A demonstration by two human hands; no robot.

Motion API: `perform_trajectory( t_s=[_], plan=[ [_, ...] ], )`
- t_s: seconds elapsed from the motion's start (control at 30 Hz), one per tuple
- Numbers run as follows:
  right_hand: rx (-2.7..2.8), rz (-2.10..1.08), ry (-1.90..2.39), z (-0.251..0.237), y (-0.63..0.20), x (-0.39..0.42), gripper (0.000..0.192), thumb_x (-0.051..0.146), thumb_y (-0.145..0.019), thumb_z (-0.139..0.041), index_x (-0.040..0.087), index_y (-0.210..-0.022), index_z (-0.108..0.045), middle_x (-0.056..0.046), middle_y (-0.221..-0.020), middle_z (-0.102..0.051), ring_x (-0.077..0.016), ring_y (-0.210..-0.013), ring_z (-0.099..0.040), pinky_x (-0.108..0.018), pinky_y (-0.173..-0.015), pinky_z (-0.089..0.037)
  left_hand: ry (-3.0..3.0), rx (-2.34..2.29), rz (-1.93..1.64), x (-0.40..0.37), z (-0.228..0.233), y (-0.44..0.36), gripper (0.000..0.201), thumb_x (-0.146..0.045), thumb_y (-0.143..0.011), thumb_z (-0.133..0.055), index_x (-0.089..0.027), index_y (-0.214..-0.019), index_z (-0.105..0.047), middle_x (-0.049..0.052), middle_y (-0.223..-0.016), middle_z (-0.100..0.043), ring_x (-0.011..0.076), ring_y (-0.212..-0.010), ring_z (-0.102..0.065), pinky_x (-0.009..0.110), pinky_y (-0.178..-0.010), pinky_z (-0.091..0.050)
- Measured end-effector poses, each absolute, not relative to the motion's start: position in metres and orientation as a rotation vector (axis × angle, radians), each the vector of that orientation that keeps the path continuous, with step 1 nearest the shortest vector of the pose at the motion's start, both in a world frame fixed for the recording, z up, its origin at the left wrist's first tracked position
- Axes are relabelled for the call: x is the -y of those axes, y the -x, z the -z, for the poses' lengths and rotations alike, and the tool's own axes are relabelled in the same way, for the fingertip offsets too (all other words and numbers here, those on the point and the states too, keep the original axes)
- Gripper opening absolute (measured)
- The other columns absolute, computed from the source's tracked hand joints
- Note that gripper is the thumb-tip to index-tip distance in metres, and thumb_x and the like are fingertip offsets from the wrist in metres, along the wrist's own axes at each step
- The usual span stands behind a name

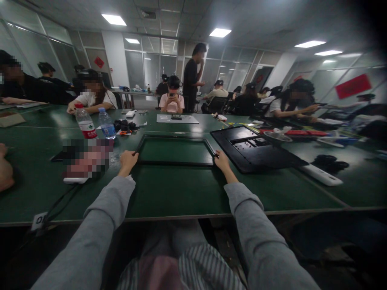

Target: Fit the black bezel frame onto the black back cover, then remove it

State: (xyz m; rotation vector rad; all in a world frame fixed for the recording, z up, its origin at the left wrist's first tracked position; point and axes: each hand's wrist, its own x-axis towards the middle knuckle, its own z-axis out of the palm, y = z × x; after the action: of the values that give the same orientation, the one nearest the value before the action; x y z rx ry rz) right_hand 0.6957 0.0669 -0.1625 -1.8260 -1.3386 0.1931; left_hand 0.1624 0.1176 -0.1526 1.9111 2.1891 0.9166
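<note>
A thin black rectangular frame (175,163), like a screen bezel, is held by its two short sides above the green table (178,193). My left hand (129,162) grips its left side, with the fingers closed round the edge. On the opposite side my right hand (222,160) pinches the right edge. Green tabletop shows through the frame's opening. Just right of my right hand lies a large black panel (266,155) with a recess holding small parts, perhaps a monitor back cover. A white bar-shaped piece (323,175) sits at that panel's near right corner.
At left stand a red-labelled bottle (87,123) and a clear water bottle (107,124), near a blurred-out phone-like object with a cable (57,203). Another person's hand (5,169) rests at the far left. Black coiled items (331,163) lie right. People sit across the table.
</note>
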Motion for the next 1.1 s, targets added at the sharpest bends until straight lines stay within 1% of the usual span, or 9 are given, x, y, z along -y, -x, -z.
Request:
perform_trajectory(
  t_s=[0.1,0.17,0.27,0.37,0.53,0.77,0.93,1.03,1.1],
  plan=[
    [1.339,-0.189,1.819,0.163,-0.697,-0.068,0.057,0.011,-0.072,-0.056,0.017,-0.128,-0.064,-0.014,-0.127,-0.074,-0.0265,-0.126,-0.066,-0.047,-0.115,-0.046,-1.913,-2.185,-0.906,-0.12,0.154,-0.162,0.042,-0.042,-0.092,-0.061,-0.017,-0.118,-0.083,0.021,-0.119,-0.077,0.0375,-0.112,-0.07,0.046,-0.097,-0.053],
    [1.336,-0.164,1.831,0.16,-0.695,-0.066,0.054,0.013,-0.071,-0.056,0.017,-0.124,-0.066,-0.014,-0.122,-0.074,-0.0269,-0.122,-0.067,-0.046,-0.113,-0.048,-1.927,-2.185,-0.927,-0.12,0.154,-0.162,0.041,-0.043,-0.091,-0.061,-0.018,-0.115,-0.084,0.021,-0.116,-0.077,0.0373,-0.111,-0.069,0.047,-0.096,-0.053],
    [1.304,-0.046,1.906,0.156,-0.693,-0.062,0.049,0.018,-0.071,-0.057,0.014,-0.118,-0.069,-0.018,-0.115,-0.072,-0.0318,-0.119,-0.064,-0.05,-0.113,-0.045,-1.959,-2.193,-0.925,-0.117,0.154,-0.164,0.04,-0.043,-0.092,-0.06,-0.02,-0.115,-0.084,0.021,-0.115,-0.077,0.0371,-0.112,-0.068,0.047,-0.096,-0.053],
    [1.279,-0.003,1.978,0.152,-0.692,-0.059,0.048,0.023,-0.073,-0.058,0.012,-0.118,-0.069,-0.018,-0.11,-0.071,-0.0349,-0.119,-0.061,-0.054,-0.112,-0.044,-1.979,-2.215,-0.858,-0.115,0.153,-0.165,0.044,-0.043,-0.093,-0.058,-0.017,-0.12,-0.082,0.022,-0.122,-0.074,0.0366,-0.115,-0.067,0.046,-0.097,-0.052],
    [1.375,-0.079,1.972,0.151,-0.69,-0.058,0.053,0.021,-0.075,-0.059,0.015,-0.127,-0.068,-0.016,-0.12,-0.071,-0.0317,-0.12,-0.064,-0.046,-0.109,-0.049,-2.03,-2.229,-0.787,-0.114,0.152,-0.165,0.047,-0.041,-0.096,-0.052,-0.015,-0.126,-0.079,0.023,-0.126,-0.071,0.0368,-0.119,-0.065,0.046,-0.101,-0.05],
    [1.441,-0.122,2.0,0.156,-0.693,-0.062,0.061,0.014,-0.078,-0.057,0.015,-0.138,-0.064,-0.016,-0.137,-0.068,-0.0312,-0.132,-0.06,-0.048,-0.114,-0.046,-2.033,-2.228,-0.775,-0.109,0.148,-0.167,0.047,-0.043,-0.097,-0.053,-0.016,-0.125,-0.078,0.024,-0.125,-0.071,0.0379,-0.117,-0.066,0.047,-0.098,-0.051],
    [1.44,-0.071,1.971,0.161,-0.695,-0.063,0.06,0.014,-0.077,-0.056,0.019,-0.136,-0.066,-0.014,-0.134,-0.07,-0.0313,-0.131,-0.061,-0.05,-0.114,-0.047,-2.045,-2.241,-0.728,-0.113,0.151,-0.166,0.048,-0.043,-0.099,-0.051,-0.016,-0.13,-0.076,0.022,-0.129,-0.07,0.0373,-0.121,-0.064,0.047,-0.1,-0.052],
    [1.45,-0.071,1.969,0.162,-0.695,-0.064,0.06,0.014,-0.077,-0.055,0.018,-0.136,-0.066,-0.015,-0.137,-0.069,-0.0325,-0.132,-0.06,-0.051,-0.114,-0.046,-2.033,-2.251,-0.655,-0.116,0.153,-0.165,0.051,-0.046,-0.102,-0.049,-0.017,-0.136,-0.073,0.02,-0.135,-0.068,0.0344,-0.126,-0.062,0.044,-0.104,-0.05],
    [1.442,-0.081,1.969,0.161,-0.695,-0.064,0.06,0.014,-0.077,-0.054,0.018,-0.136,-0.066,-0.015,-0.137,-0.069,-0.0331,-0.132,-0.06,-0.052,-0.114,-0.046,-2.033,-2.248,-0.614,-0.117,0.152,-0.165,0.053,-0.047,-0.102,-0.047,-0.017,-0.139,-0.071,0.02,-0.139,-0.066,0.0351,-0.128,-0.06,0.045,-0.104,-0.049]
  ],
)
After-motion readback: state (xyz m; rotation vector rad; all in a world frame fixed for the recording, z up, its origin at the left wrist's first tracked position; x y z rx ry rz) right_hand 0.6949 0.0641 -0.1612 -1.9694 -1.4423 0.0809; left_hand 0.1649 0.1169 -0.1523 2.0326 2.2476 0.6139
